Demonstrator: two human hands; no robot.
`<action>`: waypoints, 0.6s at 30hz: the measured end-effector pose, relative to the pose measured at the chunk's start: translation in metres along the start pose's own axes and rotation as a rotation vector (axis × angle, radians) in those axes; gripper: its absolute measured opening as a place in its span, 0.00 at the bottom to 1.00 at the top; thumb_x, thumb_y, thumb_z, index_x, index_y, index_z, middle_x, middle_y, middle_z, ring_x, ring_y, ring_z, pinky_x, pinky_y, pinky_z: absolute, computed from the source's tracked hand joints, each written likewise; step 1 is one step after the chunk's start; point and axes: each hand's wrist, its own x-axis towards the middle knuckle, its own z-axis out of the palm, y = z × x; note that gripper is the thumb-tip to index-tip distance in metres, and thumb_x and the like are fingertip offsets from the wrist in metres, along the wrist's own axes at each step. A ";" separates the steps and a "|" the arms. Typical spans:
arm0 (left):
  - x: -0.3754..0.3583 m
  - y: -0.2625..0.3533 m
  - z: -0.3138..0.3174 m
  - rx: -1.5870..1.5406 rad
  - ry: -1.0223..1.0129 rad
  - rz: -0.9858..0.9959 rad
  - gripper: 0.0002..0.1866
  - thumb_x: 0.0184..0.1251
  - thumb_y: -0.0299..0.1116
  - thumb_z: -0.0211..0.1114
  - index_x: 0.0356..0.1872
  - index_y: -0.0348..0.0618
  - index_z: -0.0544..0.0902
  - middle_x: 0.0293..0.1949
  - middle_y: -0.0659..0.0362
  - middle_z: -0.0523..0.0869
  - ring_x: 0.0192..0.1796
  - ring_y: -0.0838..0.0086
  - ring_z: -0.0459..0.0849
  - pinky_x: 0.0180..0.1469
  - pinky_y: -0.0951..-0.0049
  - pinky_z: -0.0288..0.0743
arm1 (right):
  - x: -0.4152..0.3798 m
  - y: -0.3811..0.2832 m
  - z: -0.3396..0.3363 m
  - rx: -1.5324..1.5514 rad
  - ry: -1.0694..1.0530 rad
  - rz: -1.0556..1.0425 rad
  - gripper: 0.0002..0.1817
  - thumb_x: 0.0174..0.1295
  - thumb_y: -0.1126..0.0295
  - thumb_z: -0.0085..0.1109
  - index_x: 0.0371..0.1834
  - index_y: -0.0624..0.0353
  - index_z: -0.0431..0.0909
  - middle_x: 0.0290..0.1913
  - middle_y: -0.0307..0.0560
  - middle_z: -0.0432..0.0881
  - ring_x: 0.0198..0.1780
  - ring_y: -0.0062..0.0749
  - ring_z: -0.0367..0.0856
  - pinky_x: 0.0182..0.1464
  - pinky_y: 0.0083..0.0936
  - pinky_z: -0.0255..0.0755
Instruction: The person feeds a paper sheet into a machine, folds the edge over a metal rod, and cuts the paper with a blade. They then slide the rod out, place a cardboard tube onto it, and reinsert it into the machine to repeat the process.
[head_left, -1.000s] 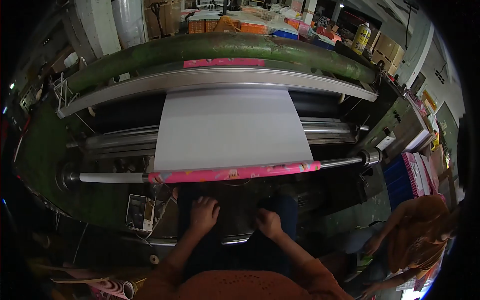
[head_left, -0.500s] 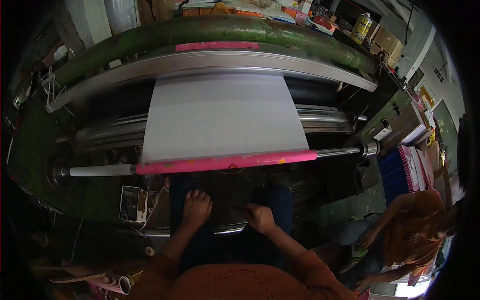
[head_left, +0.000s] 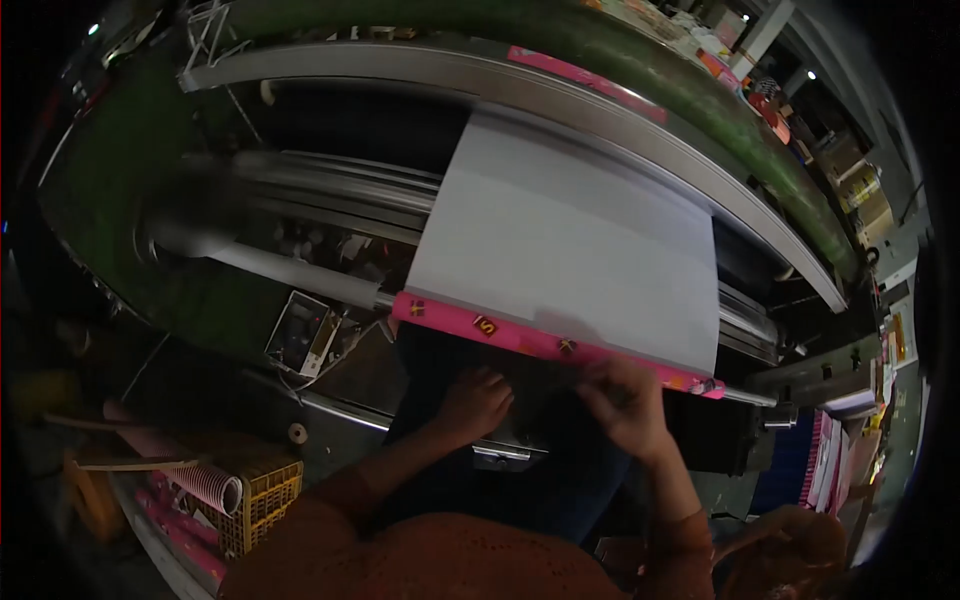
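Right hand has risen — near the slim pink roll.

A rust-orange sleeved top is worn with dark blue trousers.

A metal shaft is carrying a pink patterned roll, which is wrapping around it and sloping down toward the right of the view. A pale sleeve is covering the shaft's left stretch, its outer end blurring. A white sheet is joining the roll along its far side. Below, the dark floor is bearing a yellow crate at lower left, with a striped tube lying just beside it. A small open box is sitting beneath the sleeve, its support too dark to tell.
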 end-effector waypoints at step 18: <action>0.069 0.010 -0.133 0.432 0.129 0.188 0.22 0.48 0.51 0.69 0.32 0.42 0.77 0.30 0.59 0.73 0.38 0.69 0.72 0.41 0.68 0.64 | 0.208 -0.009 0.095 -0.392 -0.177 -0.335 0.03 0.49 0.73 0.60 0.28 0.58 0.80 0.27 0.53 0.82 0.32 0.52 0.81 0.35 0.40 0.76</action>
